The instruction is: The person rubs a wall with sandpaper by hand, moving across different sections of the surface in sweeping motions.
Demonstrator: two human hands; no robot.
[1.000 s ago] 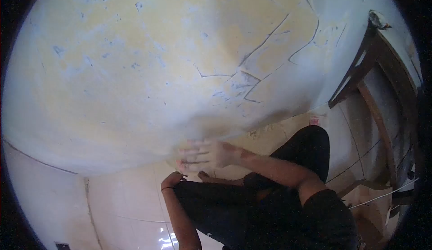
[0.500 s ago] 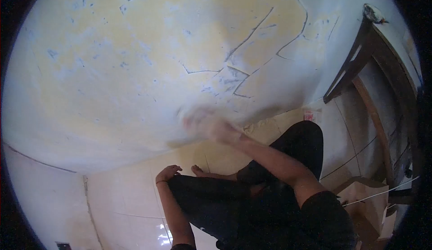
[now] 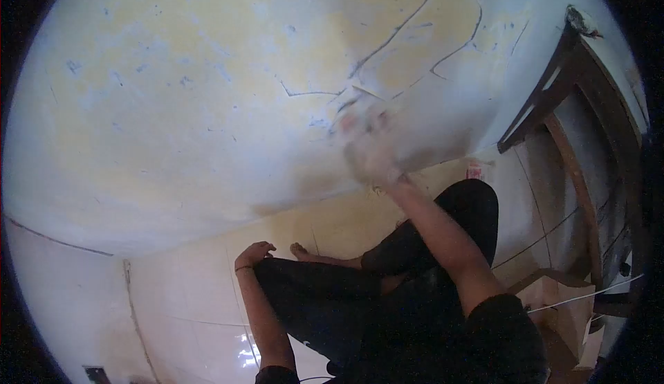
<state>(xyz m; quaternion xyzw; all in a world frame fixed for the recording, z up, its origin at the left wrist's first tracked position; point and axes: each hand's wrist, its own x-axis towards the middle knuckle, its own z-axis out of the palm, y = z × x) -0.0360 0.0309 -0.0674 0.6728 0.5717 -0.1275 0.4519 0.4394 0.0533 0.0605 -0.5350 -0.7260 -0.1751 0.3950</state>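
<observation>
A yellow and white wall [image 3: 207, 72] with cracks and chipped, patchy paint fills the upper view. My right hand [image 3: 370, 145] is against its lower part, just below the cracks, and smeared by motion. Whether anything is in that hand I cannot make out. My left hand [image 3: 256, 253] lies loosely over my bent knee, fingers apart and holding nothing, with a thin dark band at the wrist.
Pale floor tiles [image 3: 200, 294] run along the wall's foot. To the right stand a dark wooden frame [image 3: 574, 72] and an open cardboard box [image 3: 553, 290] with a white cord [image 3: 588, 294] across it. A small red-and-white packet [image 3: 476, 170] lies by the wall.
My right hand has moved up and to the right across the wall, toward the cracks. My left hand stays on the knee. The view has shifted slightly.
</observation>
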